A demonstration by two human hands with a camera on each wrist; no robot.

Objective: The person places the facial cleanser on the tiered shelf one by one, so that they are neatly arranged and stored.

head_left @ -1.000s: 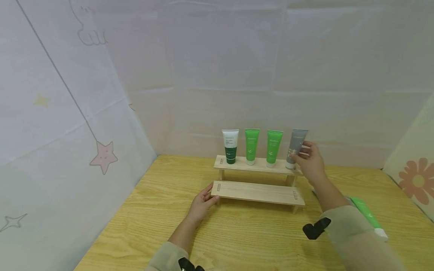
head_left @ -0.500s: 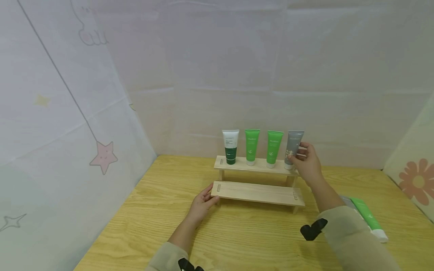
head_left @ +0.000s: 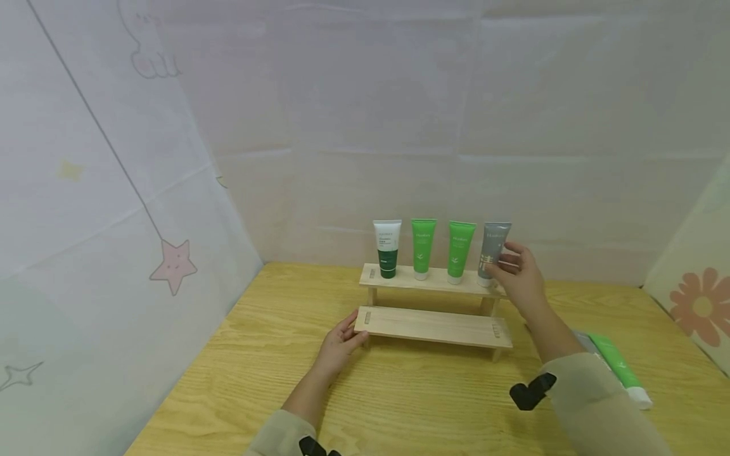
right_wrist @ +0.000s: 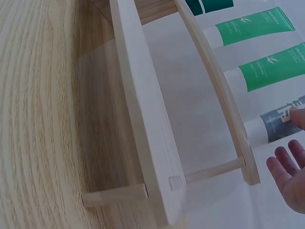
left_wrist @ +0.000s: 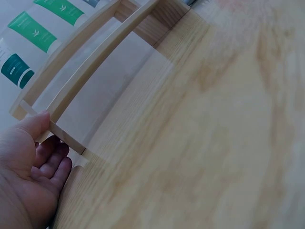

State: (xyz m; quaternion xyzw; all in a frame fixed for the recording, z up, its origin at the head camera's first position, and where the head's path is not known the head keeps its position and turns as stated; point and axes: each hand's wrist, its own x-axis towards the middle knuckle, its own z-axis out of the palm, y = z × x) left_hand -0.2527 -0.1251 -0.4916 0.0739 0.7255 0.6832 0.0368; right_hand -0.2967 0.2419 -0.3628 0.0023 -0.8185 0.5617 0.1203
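A two-tier wooden shelf (head_left: 433,324) stands on the table. My left hand (head_left: 336,348) holds the left end of its lower tier; the left wrist view shows the thumb (left_wrist: 38,123) against the wood and the other fingers curled below. On the upper tier's right end a grey tube (head_left: 495,247) stands upright on its white cap. My right hand (head_left: 520,276) pinches it from the right, thumb in front, some fingertips hidden. Left of it stand two green tubes (head_left: 461,250) and a white and dark green tube (head_left: 388,247), all cap down.
On the table at right, partly behind the right sleeve, lie a green tube (head_left: 618,364) and a grey tube (head_left: 585,342). A pale patterned cloth (head_left: 353,126) hangs behind and at both sides of the wooden table (head_left: 256,380).
The grey tube in my right hand has moved slightly left and from tilted to more upright on the upper tier. My left hand has stayed at the shelf's end.
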